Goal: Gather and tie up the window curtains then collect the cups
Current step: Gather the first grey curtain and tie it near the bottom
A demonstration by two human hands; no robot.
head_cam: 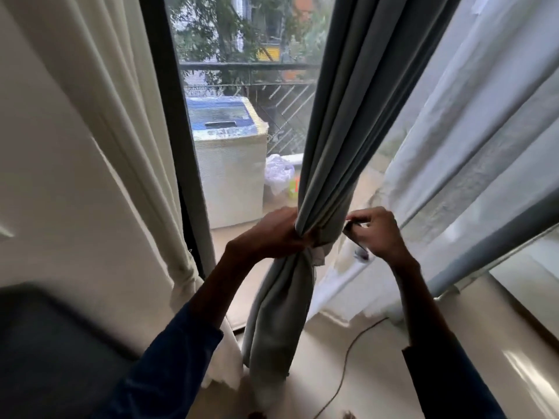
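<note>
Left hand (pixel 272 232), right hand (pixel 379 234) (both curled)

From my feed, the pale glossy floor (pixel 378 373) carries a thin dark cable (pixel 344 373) that curves across it toward the lower edge. The bunched foot of the grey curtain (pixel 272 328) touches the floor just left of the cable. Beyond the glass, the balcony floor (pixel 239 246) bears a washing machine (pixel 230 176) with a plastic bag (pixel 276 173) just beside it.

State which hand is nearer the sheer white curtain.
Right. The right hand, pinching a dark strip, is right beside the sheer white curtain; the left hand grips the grey curtain, farther left.
</note>
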